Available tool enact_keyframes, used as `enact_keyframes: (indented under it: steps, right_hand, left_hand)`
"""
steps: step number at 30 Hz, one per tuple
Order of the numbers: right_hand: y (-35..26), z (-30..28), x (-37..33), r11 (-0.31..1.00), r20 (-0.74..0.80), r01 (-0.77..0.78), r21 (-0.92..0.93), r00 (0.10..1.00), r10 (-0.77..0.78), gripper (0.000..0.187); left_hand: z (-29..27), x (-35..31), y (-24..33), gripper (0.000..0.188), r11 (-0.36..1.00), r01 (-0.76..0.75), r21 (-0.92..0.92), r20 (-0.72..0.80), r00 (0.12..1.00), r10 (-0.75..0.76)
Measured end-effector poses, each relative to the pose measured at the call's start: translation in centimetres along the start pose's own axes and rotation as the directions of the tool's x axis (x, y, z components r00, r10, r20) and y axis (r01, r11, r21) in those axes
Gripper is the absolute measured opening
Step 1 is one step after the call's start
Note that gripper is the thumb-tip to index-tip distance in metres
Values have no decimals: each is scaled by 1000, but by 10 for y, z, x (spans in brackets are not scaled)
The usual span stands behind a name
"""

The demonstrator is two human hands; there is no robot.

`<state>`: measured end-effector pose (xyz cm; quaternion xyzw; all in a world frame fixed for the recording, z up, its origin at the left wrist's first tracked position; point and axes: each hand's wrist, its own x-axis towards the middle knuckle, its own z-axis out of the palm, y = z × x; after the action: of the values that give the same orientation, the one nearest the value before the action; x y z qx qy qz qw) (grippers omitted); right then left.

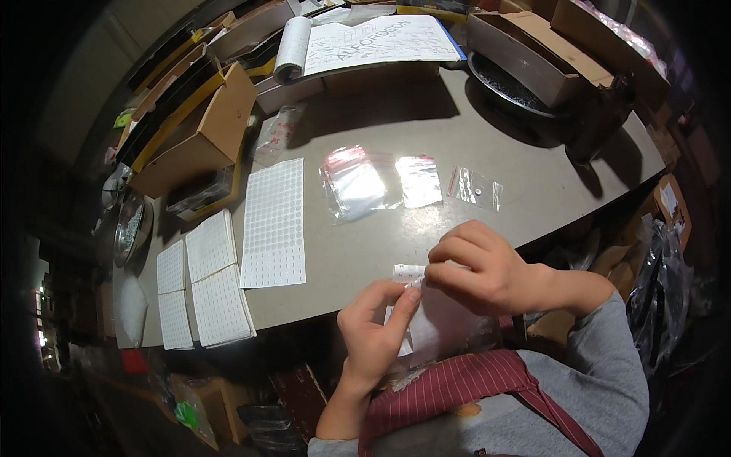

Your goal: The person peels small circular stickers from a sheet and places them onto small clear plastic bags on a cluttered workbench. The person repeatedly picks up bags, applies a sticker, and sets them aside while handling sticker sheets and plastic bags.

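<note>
Two hands meet at the near edge of the grey table (472, 114), just above a red striped apron (457, 385). The left hand (373, 335) pinches the lower edge of a small clear plastic bag (438, 324) between thumb and forefinger, and the right hand (480, 270) curls over the bag's top, its fingertips closed on a white strip (407, 272) at the bag's mouth. The bag hangs off the table edge between the hands and the apron; what it holds is too blurred to make out.

Further back on the table lie three more clear bags side by side: a large one with a red seal line (354, 183), a middle one catching glare (420, 181), and a small one with a red stripe (476, 188) to the right. A tall white sheet of round stickers (274, 225) lies to the left of them, and several smaller white sheets (204, 286) are fanned out near the left corner, one partly overhanging the edge.

Brown cardboard boxes (202, 133) stand at the far left, another open box (525, 53) at the far right. A large white pad with a rolled page (365, 42) lies at the back. A dark round tray (506, 84) is half hidden under the right box. The room beyond the table is too dark to read.
</note>
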<state>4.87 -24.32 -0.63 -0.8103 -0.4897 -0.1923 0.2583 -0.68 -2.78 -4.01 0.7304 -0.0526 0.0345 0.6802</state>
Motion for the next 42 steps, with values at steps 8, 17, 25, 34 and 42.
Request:
enact_keyframes:
  steps: [8,17,25,34,42]
  right_hand:
    - [77,-47,-4,858,101,-449,249,893,438,16]
    - [141,-53,-20,802,360,-575,-162,723,590,29]
    - [95,-52,-19,824,532,-551,-132,662,528,34]
    - [27,-30,-3,919,427,-328,218,879,213,17]
    - [10,-16,32,898,232,-212,386,964,128,34]
  left_hand:
    - [-10,1,6,9,981,140,-134,-34,989,-146]
    - [-23,-3,11,8,963,125,-240,-106,982,-154]
    - [-56,-23,30,12,975,-42,-218,-303,953,-26]
    - [-54,-26,23,11,993,-118,-9,-259,959,112]
    - [-24,-15,14,9,974,-141,177,-69,986,155]
